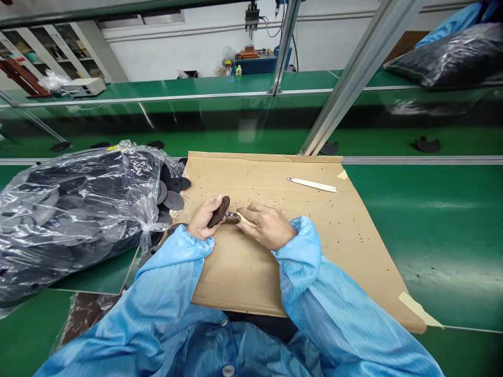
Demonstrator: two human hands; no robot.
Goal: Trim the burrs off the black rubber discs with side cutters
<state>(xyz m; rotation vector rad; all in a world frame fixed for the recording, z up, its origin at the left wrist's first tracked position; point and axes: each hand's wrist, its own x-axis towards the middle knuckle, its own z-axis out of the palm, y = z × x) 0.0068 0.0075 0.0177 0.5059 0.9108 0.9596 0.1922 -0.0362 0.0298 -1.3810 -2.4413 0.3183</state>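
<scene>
Above the cardboard sheet (pixel 243 272), my left hand (pixel 202 217) grips a dark round disc (pixel 219 211) by its edge, tilted up on its side. My right hand (pixel 267 225) is closed around a pair of nippers (pixel 234 215) with a metal head and pale handles. The metal head points left and meets or nearly meets the disc's edge; exact contact cannot be made out. Most of the handles are hidden by my fingers. Similar dark discs (pixel 173 200) lie loosely piled left of my left hand.
A large clear plastic bag (pixel 78 214) full of dark discs stands on the left. A white slim knife-like tool (pixel 312 185) lies at the back right of the cardboard, among scattered dark crumbs. Tape (pixel 419 310) marks the front right corner. A metal post (pixel 353 84) slants up behind.
</scene>
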